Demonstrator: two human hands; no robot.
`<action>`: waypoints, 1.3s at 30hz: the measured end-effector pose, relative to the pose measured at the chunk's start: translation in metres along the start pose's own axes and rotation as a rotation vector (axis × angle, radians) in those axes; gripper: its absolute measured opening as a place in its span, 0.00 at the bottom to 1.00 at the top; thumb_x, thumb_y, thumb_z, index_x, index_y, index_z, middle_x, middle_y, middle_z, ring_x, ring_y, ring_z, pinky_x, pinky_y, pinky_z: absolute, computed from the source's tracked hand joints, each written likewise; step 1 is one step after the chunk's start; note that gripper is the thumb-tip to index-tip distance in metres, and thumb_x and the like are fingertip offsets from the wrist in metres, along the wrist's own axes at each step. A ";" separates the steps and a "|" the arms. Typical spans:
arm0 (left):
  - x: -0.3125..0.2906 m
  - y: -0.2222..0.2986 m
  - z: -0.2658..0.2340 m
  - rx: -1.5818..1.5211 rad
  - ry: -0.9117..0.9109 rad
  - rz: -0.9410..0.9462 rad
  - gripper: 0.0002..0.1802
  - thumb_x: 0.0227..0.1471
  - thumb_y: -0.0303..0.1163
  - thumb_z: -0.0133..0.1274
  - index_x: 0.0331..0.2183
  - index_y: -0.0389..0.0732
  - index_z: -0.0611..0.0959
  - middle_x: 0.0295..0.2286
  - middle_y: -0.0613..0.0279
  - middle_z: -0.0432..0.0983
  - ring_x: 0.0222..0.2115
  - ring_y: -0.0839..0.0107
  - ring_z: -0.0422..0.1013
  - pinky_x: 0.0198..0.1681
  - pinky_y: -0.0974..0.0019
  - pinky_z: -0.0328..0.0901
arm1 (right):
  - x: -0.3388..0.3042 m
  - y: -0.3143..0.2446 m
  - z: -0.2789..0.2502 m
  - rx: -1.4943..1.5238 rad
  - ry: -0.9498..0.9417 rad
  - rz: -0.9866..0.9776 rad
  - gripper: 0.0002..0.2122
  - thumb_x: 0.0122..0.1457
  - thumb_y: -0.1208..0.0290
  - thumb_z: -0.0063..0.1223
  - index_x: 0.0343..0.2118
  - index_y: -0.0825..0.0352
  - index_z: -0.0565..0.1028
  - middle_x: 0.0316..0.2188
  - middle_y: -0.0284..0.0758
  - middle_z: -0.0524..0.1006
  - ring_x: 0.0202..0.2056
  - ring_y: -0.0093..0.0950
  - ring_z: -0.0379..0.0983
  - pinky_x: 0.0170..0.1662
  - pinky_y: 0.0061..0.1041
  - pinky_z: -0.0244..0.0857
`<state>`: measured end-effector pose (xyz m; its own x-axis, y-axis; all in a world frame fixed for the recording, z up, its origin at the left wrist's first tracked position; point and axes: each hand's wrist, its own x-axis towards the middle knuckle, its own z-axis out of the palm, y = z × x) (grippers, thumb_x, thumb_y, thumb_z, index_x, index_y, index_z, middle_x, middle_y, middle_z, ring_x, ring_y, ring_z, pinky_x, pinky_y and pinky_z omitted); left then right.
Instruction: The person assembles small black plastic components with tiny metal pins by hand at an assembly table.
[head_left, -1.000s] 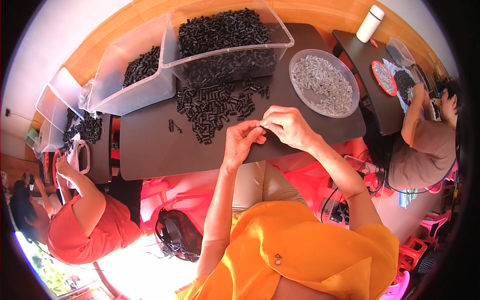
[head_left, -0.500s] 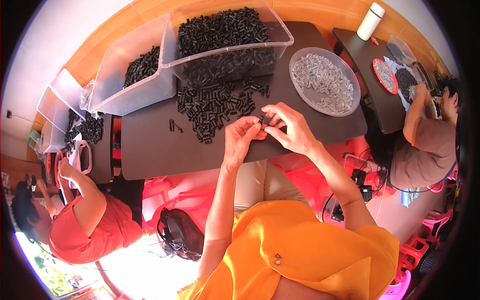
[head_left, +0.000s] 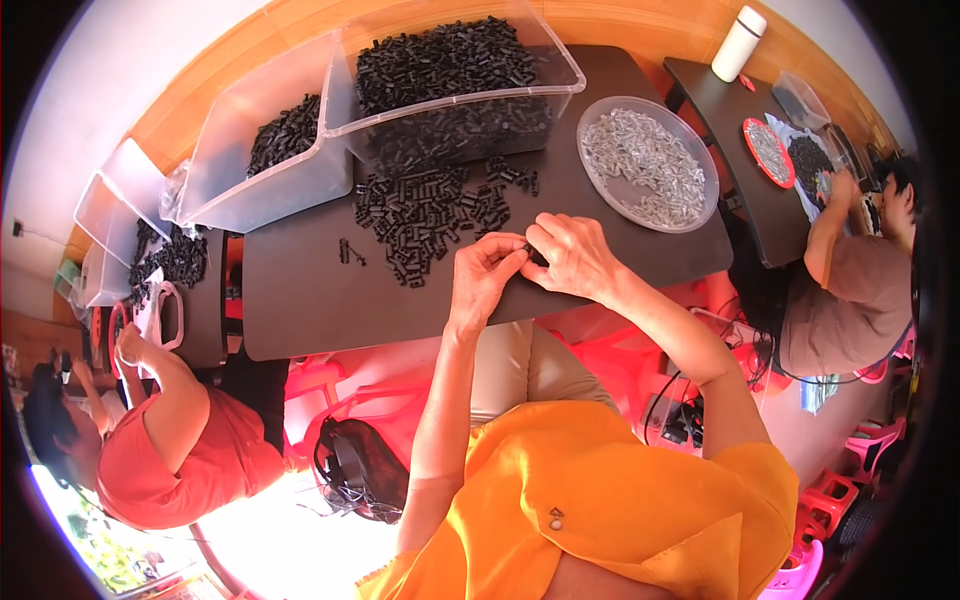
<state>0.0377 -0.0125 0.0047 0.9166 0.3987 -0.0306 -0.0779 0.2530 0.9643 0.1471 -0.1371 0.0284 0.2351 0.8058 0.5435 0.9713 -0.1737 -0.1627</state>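
Observation:
Over the near edge of the dark table (head_left: 300,300), my left hand (head_left: 484,280) pinches a small black plastic part (head_left: 527,250), mostly covered by the fingers. My right hand (head_left: 572,256) is closed against the same part from the other side, its fingers curled and pressed together. Just beyond my hands lies a loose pile of small black cylindrical parts (head_left: 425,215). To the right of the pile is a round clear tray (head_left: 600,185) full of small, shiny, clear-grey pieces.
A large clear bin (head_left: 450,105) of black parts stands behind the pile, with a second, emptier bin (head_left: 220,180) to its left. People in a red shirt (head_left: 190,450) and a brown shirt (head_left: 840,310) work at side tables. A white bottle (head_left: 740,44) stands far right.
My right hand has turned and closed in on the black part; its fingers were spread before. My left hand keeps nearly the same place.

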 end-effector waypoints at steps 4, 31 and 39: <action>0.001 0.004 0.001 0.075 0.005 0.019 0.08 0.47 0.21 0.52 0.33 0.29 0.80 0.34 0.60 0.74 0.31 0.77 0.70 0.37 0.75 0.64 | -0.002 0.004 0.005 0.074 0.011 0.001 0.13 0.37 0.70 0.61 0.21 0.66 0.66 0.19 0.35 0.65 0.20 0.34 0.69 0.20 0.31 0.63; 0.013 0.006 -0.003 0.112 -0.060 -0.142 0.08 0.45 0.24 0.57 0.30 0.31 0.81 0.27 0.64 0.76 0.28 0.80 0.69 0.34 0.78 0.64 | -0.010 0.007 0.016 0.030 -0.107 0.033 0.13 0.46 0.62 0.56 0.20 0.68 0.70 0.17 0.39 0.72 0.19 0.35 0.73 0.20 0.31 0.67; 0.000 0.030 -0.002 0.077 0.335 0.195 0.07 0.45 0.23 0.57 0.31 0.34 0.80 0.24 0.65 0.73 0.23 0.80 0.69 0.27 0.77 0.65 | 0.003 0.000 0.006 0.265 0.252 0.184 0.12 0.41 0.67 0.65 0.21 0.67 0.71 0.17 0.36 0.72 0.15 0.34 0.68 0.18 0.29 0.61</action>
<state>0.0343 -0.0036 0.0327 0.7081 0.7012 0.0829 -0.1965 0.0830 0.9770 0.1474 -0.1317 0.0252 0.4378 0.6055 0.6646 0.8768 -0.1239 -0.4647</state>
